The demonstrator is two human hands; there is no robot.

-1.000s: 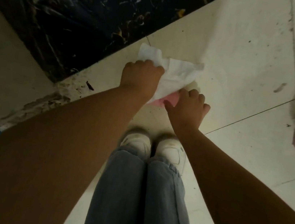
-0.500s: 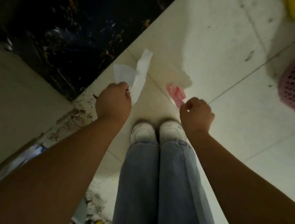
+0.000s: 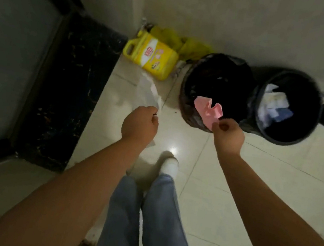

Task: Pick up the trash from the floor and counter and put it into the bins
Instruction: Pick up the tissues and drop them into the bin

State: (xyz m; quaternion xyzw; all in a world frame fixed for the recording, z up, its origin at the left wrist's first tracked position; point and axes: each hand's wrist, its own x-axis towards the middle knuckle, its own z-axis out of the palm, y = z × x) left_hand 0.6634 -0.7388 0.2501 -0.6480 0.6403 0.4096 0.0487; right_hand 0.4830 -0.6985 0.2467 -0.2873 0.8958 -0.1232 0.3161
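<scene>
My left hand (image 3: 140, 125) is closed on a white tissue (image 3: 150, 94) that trails up and away from my fist, blurred by motion. My right hand (image 3: 228, 134) pinches a crumpled pink paper (image 3: 208, 109) and holds it over the near rim of the left bin (image 3: 184, 88), which is lined with a black bag and looks dark inside. A second black bin (image 3: 315, 123) stands to its right, touching it, with several white and blue scraps at the bottom.
A yellow detergent jug (image 3: 151, 57) and a yellow bag (image 3: 190, 45) lie against the wall behind the left bin. A black marble threshold (image 3: 67, 93) and dark door frame run along the left. My legs and white shoes stand on pale glossy tiles (image 3: 252, 187).
I have stood up and turned from the bare floor toward the bins. Both hands lifted their papers off the floor; the pink paper now hangs over the left bin.
</scene>
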